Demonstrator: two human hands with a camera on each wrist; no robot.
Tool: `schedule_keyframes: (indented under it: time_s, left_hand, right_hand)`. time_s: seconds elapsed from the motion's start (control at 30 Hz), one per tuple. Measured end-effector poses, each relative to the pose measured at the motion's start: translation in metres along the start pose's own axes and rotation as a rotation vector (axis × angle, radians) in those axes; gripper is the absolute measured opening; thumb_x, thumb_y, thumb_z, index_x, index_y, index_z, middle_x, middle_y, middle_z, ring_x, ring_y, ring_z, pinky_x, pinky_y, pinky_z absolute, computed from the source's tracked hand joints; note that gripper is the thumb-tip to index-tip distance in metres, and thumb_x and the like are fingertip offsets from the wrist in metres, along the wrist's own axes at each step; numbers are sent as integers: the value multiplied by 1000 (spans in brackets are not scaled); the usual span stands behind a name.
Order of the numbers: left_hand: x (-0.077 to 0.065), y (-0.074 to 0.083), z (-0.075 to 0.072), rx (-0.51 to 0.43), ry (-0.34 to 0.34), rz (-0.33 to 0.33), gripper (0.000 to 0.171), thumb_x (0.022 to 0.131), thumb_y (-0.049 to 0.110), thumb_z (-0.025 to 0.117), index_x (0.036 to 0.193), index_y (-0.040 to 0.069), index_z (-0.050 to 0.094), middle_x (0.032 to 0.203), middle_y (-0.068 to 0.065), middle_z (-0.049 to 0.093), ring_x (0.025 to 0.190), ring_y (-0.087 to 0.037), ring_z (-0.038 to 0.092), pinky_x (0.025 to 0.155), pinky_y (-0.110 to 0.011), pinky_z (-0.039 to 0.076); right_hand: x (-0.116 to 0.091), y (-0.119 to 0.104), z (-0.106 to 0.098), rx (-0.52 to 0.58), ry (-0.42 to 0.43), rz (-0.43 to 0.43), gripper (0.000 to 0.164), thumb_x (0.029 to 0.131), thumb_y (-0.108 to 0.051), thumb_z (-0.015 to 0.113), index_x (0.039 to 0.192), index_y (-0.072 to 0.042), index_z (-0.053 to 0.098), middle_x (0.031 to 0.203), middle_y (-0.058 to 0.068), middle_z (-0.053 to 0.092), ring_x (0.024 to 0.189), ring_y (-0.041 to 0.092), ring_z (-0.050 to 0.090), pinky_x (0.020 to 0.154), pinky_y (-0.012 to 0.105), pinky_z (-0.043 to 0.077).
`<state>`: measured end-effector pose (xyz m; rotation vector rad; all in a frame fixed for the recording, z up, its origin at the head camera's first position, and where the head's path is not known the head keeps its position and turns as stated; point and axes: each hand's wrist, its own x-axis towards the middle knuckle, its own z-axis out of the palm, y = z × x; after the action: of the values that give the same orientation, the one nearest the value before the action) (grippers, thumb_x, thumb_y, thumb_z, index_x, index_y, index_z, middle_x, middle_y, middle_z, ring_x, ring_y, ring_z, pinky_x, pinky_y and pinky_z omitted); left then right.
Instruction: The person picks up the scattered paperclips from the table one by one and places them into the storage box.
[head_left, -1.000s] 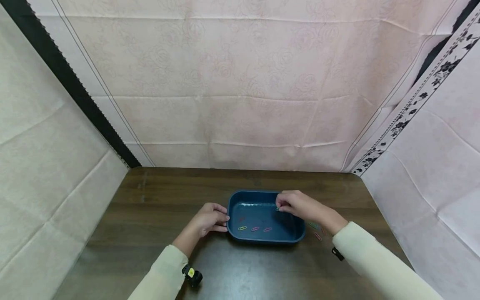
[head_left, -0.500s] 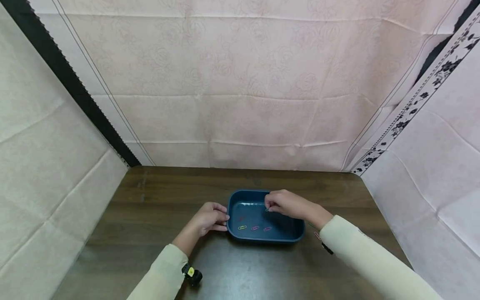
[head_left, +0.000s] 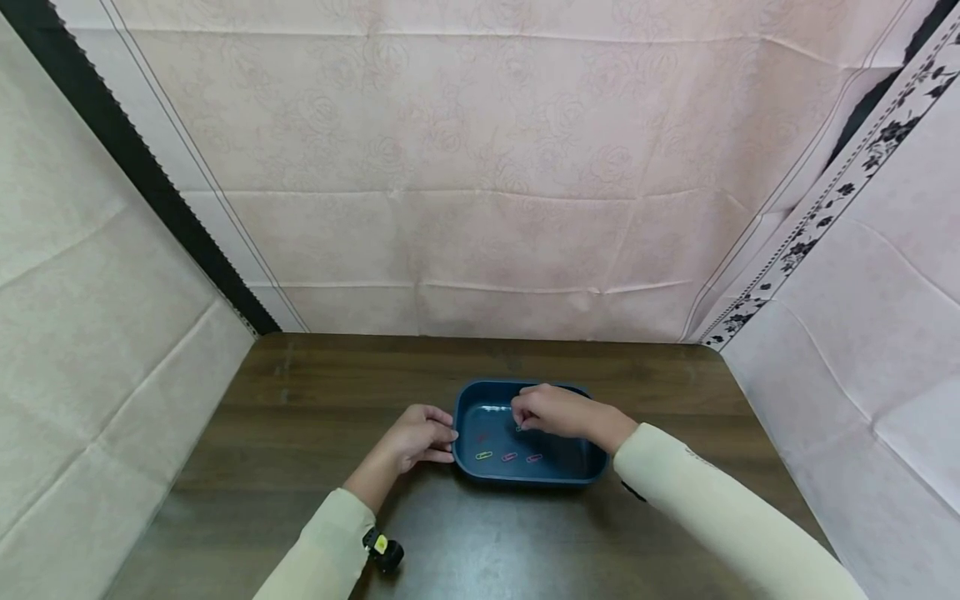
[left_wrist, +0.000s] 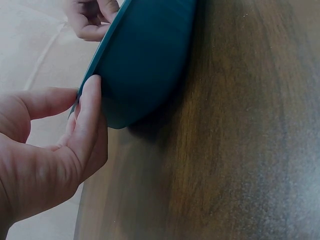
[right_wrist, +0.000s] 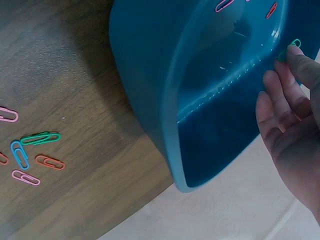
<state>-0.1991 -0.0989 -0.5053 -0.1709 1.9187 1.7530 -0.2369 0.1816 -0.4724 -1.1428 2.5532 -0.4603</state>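
A blue rectangular tray (head_left: 525, 481) stands on the wooden table. My left hand (head_left: 422, 437) pinches its left rim between thumb and fingers, as the left wrist view shows. Over the tray's interior, my right hand (head_left: 562, 411) pinches a green paper clip (right_wrist: 296, 43) between thumb and fingertips. On the tray floor lie a yellow paper clip (head_left: 483, 456), a pink paper clip (head_left: 509, 457), another pink paper clip (head_left: 534, 458) and a red paper clip (right_wrist: 271, 10).
Several loose paper clips lie on the table right of the tray, including a green clip (right_wrist: 41, 138), a blue clip (right_wrist: 19, 154), an orange clip (right_wrist: 50, 162) and a pink clip (right_wrist: 26, 177). Pale cloth (head_left: 480, 250) hangs behind the table (head_left: 337, 375).
My right hand has moved left across the tray with the green paper clip. Its sleeve now covers the loose clips in the head view. The left hand stays on the rim.
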Motion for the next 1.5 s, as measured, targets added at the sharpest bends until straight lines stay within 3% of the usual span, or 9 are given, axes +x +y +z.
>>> schedule_keyframes:
  time_s: [0.4, 1.07, 1.5]
  left_hand:
    - [1, 0, -1, -9, 0, 1, 27, 100, 0, 63, 125, -8, 57, 98, -18, 63, 81, -23, 66, 75, -38, 67]
    - [2, 1, 0, -8, 2, -7, 27, 99, 0, 64, 124, -7, 57, 98, -18, 64, 79, -22, 67, 75, -39, 67]
    - [1, -1, 0, -12, 3, 1, 26, 99, 0, 63, 124, -7, 57, 97, -18, 63, 79, -22, 66, 75, -38, 67]
  right_hand:
    - [17, 0, 6, -6, -86, 30, 5, 100, -14, 68, 99, -9, 69, 90, -5, 59, 78, 8, 53, 70, 19, 51]
    - [36, -3, 21, -66, -145, 43, 5, 99, -13, 69, 97, -15, 73, 85, -6, 63, 76, 7, 56, 71, 17, 53]
    - [41, 0, 28, -70, -173, 102, 7, 100, -16, 68, 95, -18, 72, 81, -6, 62, 70, 8, 57, 67, 18, 53]
